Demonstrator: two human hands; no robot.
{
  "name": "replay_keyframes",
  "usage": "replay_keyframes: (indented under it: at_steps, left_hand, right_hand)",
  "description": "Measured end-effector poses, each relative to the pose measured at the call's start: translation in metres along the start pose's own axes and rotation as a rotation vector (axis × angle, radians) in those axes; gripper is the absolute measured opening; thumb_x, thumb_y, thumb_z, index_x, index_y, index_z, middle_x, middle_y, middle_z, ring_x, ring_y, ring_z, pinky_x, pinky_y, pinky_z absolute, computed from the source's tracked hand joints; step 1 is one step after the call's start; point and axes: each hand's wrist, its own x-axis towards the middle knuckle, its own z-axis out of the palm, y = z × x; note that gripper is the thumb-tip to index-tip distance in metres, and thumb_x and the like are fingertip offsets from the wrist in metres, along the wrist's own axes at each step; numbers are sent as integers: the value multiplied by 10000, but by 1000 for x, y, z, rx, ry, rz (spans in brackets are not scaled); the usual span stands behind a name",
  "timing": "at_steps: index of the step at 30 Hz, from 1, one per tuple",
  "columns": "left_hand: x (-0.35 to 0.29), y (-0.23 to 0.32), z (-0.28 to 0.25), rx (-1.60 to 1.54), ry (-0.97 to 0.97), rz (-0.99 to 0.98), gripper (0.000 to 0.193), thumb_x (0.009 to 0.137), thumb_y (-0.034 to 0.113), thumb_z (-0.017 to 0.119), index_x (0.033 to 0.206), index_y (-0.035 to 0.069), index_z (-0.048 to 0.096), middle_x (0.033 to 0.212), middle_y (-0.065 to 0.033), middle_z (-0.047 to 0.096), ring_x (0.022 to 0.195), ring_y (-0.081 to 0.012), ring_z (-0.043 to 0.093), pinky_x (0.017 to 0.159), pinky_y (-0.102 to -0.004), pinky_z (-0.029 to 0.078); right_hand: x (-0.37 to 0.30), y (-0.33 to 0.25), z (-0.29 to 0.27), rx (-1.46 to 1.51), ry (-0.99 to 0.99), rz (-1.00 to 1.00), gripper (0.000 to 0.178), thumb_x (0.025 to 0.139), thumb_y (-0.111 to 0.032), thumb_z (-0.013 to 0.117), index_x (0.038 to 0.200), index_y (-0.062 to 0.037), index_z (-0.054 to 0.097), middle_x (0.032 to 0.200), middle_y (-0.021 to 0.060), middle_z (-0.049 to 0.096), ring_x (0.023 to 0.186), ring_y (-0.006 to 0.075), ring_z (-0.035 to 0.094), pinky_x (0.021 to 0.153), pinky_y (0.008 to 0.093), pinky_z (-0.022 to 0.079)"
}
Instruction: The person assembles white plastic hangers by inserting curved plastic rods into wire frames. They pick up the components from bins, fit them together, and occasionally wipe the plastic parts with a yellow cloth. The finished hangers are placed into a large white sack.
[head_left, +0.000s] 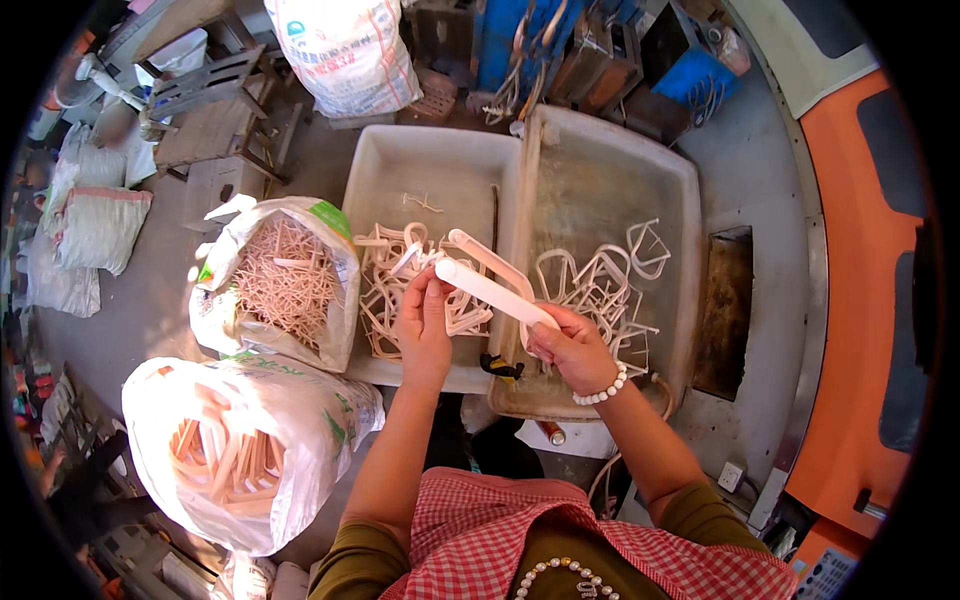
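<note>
Over the tubs I hold a pale pink plastic piece (497,298), a bent part with a long flat arm and a rounded end. A second, narrower arm lies behind the flat one; they seem to join near my right hand. My right hand (572,345), with a beaded bracelet at the wrist, is closed round the piece's right end. My left hand (427,325) has thumb and fingers pinched at the rounded left end. Below it lies a heap of similar pink parts (385,290) in the left white tub (372,180).
A water-filled tub (610,165) on the right holds several bent pink frames (600,280). To the left stand a sack of thin pink scraps (285,280) and a bag of curved pink strips (235,460). A small black-and-yellow tool (500,367) rests on the near rim. An orange machine (850,300) stands right.
</note>
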Motion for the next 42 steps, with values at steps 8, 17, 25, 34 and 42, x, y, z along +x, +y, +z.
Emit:
replay_keyframes:
  at_steps: [8,17,25,34,42]
  left_hand:
    - [-20,94,12,-180,42,3,356,1000,308,415,1082,-3,566,927,-106,648,812,-170,641,764,-306,526]
    - [-30,155,16,-126,-5,64,242,937,227,574,1003,-2,615,832,-37,629,728,-91,605,701,-240,519]
    - [-39,191,16,7,-129,234,208,934,151,564,1027,-27,616,871,-45,648,778,-111,629,727,-259,526]
    - [-42,203,4,-81,-227,233,227,938,124,545,1094,-34,592,955,-50,639,822,-114,636,755,-257,520]
    - [-45,216,-6,-89,-163,221,206,933,129,561,1051,-34,604,923,-36,642,799,-104,640,710,-225,514]
  right_hand:
    - [-25,-38,52,-61,-8,-144,345,912,-195,587,1206,-17,557,770,-30,525,650,60,438,594,207,364]
    - [-48,-64,77,-149,-31,-291,323,928,-142,567,1220,-4,556,790,-37,535,667,44,449,605,198,386]
    - [-60,-70,92,20,-87,-346,315,937,-144,545,1220,-8,544,728,-29,499,640,74,430,591,218,372]
    - [-67,-81,110,65,-126,-347,327,937,-169,550,1221,-7,539,760,-25,502,661,70,428,603,214,367]
    - [-65,-84,122,35,-148,-315,351,931,-183,560,1237,-14,524,765,-22,522,671,75,438,637,219,373]
